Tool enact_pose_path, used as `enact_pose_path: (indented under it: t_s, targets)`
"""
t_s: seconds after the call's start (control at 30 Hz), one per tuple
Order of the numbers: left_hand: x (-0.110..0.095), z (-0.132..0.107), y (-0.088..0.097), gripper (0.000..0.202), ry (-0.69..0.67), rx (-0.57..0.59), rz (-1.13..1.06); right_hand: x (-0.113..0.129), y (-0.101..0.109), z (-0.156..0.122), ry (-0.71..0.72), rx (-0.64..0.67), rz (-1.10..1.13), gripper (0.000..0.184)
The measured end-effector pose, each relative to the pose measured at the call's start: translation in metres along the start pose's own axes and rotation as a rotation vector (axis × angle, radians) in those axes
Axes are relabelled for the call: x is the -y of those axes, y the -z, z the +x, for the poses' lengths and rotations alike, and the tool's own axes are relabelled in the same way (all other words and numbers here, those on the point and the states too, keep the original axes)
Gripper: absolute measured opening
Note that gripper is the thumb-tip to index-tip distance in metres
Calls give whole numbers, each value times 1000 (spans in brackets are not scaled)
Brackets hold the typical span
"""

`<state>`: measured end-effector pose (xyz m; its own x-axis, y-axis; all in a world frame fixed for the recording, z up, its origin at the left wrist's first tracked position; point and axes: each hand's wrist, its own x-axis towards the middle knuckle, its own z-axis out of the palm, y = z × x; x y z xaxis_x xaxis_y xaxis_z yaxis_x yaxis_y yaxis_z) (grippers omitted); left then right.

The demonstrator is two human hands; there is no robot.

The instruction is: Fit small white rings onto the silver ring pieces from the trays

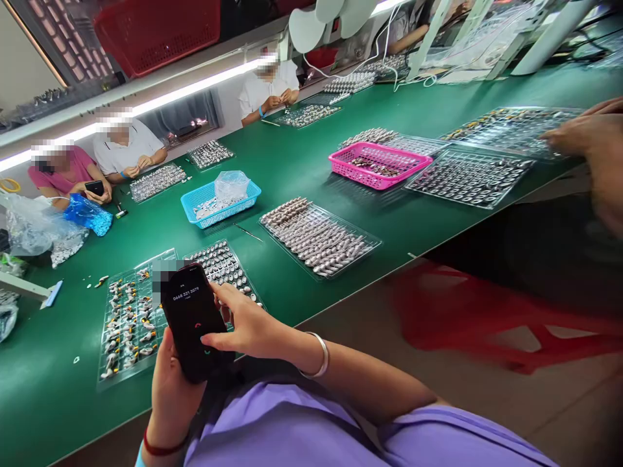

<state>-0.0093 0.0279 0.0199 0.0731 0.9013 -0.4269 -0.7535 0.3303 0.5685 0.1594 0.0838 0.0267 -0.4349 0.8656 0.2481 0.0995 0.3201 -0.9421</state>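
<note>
A dark smartphone is held upright over the bench's near edge, its screen lit with a call display. My left hand is closed around its lower left side. My right hand grips the right edge, with the thumb lying on the screen and the other fingers partly hidden behind the phone. Just behind the phone lie a clear tray of small white, black and orange pieces and another tray of small white-and-dark parts, both partly covered by the phone and hands.
On the green bench stand a blue basket, a pink basket and a tray of whitish parts. Tweezers lie nearby. Co-workers sit opposite; another person's hand is at right. A red stool stands below.
</note>
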Motion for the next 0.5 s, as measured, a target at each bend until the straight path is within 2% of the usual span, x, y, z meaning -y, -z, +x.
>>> enact_pose_path:
  t_s: [0.2, 0.5]
  targets:
    - [6, 6, 17, 46, -41, 28, 46, 0, -1, -1, 4, 1, -11, 69]
    - [0, 5, 26, 42, -127, -48, 82, -3, -7, 3, -8, 12, -49, 65]
